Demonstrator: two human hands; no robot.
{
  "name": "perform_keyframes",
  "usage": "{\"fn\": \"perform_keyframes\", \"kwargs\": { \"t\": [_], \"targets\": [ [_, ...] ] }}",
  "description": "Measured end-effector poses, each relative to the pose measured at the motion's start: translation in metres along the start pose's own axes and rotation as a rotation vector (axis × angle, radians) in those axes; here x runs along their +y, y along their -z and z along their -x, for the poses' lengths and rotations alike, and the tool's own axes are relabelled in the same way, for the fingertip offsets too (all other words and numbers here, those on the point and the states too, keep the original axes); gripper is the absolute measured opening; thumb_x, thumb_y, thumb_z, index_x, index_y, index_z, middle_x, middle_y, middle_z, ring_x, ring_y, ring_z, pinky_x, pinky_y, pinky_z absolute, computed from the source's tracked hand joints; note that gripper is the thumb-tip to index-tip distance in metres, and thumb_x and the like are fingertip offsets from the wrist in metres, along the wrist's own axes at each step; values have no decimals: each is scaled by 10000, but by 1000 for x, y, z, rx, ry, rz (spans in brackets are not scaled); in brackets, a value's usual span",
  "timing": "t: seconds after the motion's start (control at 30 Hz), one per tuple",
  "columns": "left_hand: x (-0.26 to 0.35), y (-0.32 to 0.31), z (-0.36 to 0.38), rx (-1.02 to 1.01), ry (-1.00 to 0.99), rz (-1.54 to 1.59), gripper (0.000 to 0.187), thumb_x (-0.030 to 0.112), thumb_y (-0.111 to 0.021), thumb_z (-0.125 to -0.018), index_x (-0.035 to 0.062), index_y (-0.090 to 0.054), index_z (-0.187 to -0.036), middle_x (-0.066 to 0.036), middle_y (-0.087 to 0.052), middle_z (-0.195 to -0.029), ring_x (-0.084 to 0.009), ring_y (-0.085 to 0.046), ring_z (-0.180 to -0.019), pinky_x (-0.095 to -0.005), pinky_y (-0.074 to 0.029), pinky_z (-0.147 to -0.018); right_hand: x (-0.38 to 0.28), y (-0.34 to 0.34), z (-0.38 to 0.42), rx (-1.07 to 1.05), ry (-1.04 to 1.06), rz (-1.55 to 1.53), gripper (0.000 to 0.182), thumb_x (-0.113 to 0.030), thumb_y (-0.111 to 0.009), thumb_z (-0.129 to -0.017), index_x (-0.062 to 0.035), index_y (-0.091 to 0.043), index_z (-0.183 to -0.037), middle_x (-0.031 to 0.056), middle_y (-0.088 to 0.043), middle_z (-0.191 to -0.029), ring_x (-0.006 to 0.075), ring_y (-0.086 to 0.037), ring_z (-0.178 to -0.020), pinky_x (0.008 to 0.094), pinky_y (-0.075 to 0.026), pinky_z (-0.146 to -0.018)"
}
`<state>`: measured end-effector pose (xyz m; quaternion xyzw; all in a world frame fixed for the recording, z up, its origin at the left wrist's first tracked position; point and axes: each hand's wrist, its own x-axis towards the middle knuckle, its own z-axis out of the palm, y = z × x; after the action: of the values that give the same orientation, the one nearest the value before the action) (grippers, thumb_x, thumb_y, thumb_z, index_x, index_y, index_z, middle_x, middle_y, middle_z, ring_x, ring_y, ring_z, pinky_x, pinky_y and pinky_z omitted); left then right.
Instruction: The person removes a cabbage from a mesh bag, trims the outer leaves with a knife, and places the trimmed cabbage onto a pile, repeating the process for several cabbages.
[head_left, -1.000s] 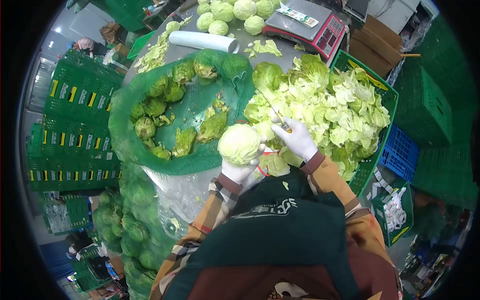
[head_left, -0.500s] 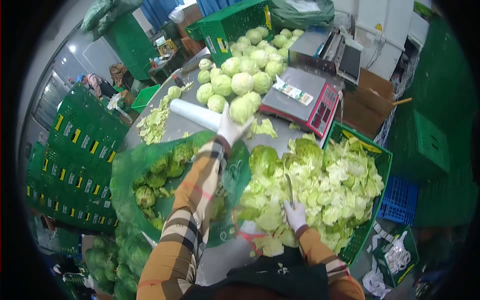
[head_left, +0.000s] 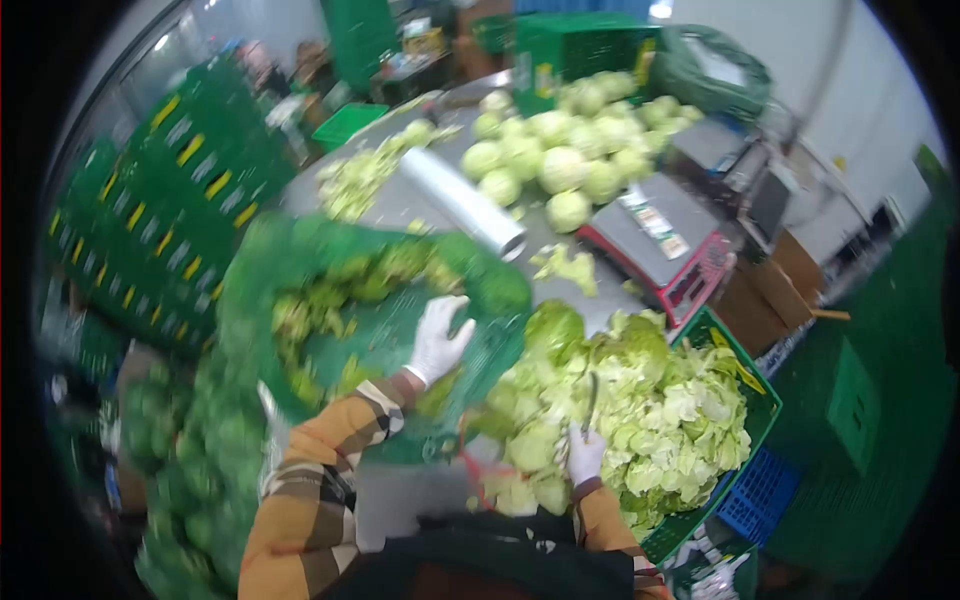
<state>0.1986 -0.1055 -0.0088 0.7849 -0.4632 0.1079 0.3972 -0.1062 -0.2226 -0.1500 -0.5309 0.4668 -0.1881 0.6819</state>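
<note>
**Left hand spread over the net bag, right hand gripping a knife**

Head view: The 2 hands wear white gloves. The left hand [head_left: 438, 342] is above the middle of a green net bag [head_left: 258, 270], its fingers loosely extended and the thumb apart from them, with nothing visible in its grasp. Blur hides whether its fingertips touch anything. The right hand [head_left: 586, 456] is closed around the handle of a knife [head_left: 593, 402], whose dark blade points away from the person, over the near left part of a heap of loose leaves [head_left: 685, 425].

Inside the net bag, leafy cabbages [head_left: 375, 275] line the far and left sides, somewhat smeared by motion. A red cord [head_left: 474, 458] shows at the bag's near right edge, beside the leaves. The heap spreads to the right into a green crate [head_left: 763, 406]; a blue crate [head_left: 763, 492] is beyond its right side.

Farther back on the grey table [head_left: 395, 208], pale trimmed cabbages [head_left: 563, 168] sit in a cluster. Left of them are a white roll [head_left: 458, 198], lying slantwise, and leaf scraps [head_left: 355, 185]. To their right is a red-edged scale [head_left: 628, 245] with a printed packet [head_left: 655, 225] on its plate. Stacked green crates [head_left: 170, 200] stand at the far left, above filled net sacks [head_left: 195, 490].
</note>
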Motion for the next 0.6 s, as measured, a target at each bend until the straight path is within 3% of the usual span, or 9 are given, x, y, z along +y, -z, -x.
{"fn": "perform_keyframes", "kwargs": {
  "t": [0.03, 0.1, 0.27, 0.33, 0.43, 0.5, 0.53, 0.57, 0.6],
  "targets": [
    [-9, 23, 28, 65, -2, -150, 345, 115, -678, -818, 23, -573, -1133, -178, -594, -1061, -356, -551, -1065, -413, -447, -928, 21, 4, -4, 35, 113, 73, 246, -247, -573, -969, -32, -588, -849, 70, -595, -579, 143, -524, -377, 261, -380, -327],
    [-39, 62, 84, 31, 172, -212, 294, 108, -666, -811, 35, -572, -1079, -171, -575, -1033, -363, -516, -1055, -420, -430, -915, -17, -3, 15, -27, -21, -130, 251, -241, -577, -971, -20, -581, -852, 66, -597, -597, 146, -527, -387, 261, -401, -347],
    [-123, 140, 204, 64, 575, -432, 164, 209, -589, -865, 45, -595, -853, -188, -595, -809, -396, -579, -805, -477, -474, -740, -22, -4, 16, -18, -13, -90, 257, -267, -548, -983, -50, -554, -847, 61, -571, -573, 143, -490, -360, 270, -369, -311],
    [-138, 158, 215, 173, 619, -524, 172, 202, -594, -862, 45, -591, -792, -187, -562, -675, -413, -577, -692, -500, -479, -700, -25, -4, 17, -34, -13, -75, 263, -272, -540, -987, -47, -546, -851, 64, -572, -580, 145, -492, -362, 270, -367, -308],
    [-130, 184, 193, 315, 766, -534, 132, 137, -631, -832, 33, -600, -907, -197, -593, -789, -404, -587, -772, -467, -484, -733, -25, -4, 16, -37, -19, -53, 270, -282, -527, -992, -45, -529, -860, 67, -572, -593, 148, -498, -366, 271, -365, -300],
    [-130, 207, 187, 340, 489, -661, 302, 130, -688, -790, 62, -572, -1060, -206, -591, -929, -411, -578, -848, -461, -481, -764, -26, -5, 18, -32, -7, -54, 262, -265, -525, -996, -36, -537, -869, 72, -586, -602, 139, -509, -379, 261, -374, -311],
    [-136, 219, 191, 88, 627, -731, 675, 240, -816, -675, 30, -485, -1225, -229, -572, -1080, -401, -580, -972, -432, -487, -842, -27, -5, 19, -34, -6, -57, 260, -263, -523, -997, -37, -535, -869, 71, -580, -603, 140, -508, -380, 261, -372, -311],
    [-141, 228, 195, 86, 633, -727, 675, 240, -816, -675, 30, -485, -1225, -229, -572, -1080, -401, -580, -972, -432, -487, -842, -27, -5, 19, -33, -8, -51, 260, -263, -523, -997, -37, -535, -869, 71, -580, -603, 140, -508, -380, 261, -372, -311],
    [-143, 236, 196, -102, 771, -726, 833, 300, -852, -615, -3, -444, -1275, -245, -576, -1099, -400, -585, -995, -422, -489, -863, -27, -5, 19, -34, -1, -48, 260, -265, -525, -996, -37, -536, -871, 69, -578, -601, 140, -507, -380, 262, -371, -311]
  ]
}}
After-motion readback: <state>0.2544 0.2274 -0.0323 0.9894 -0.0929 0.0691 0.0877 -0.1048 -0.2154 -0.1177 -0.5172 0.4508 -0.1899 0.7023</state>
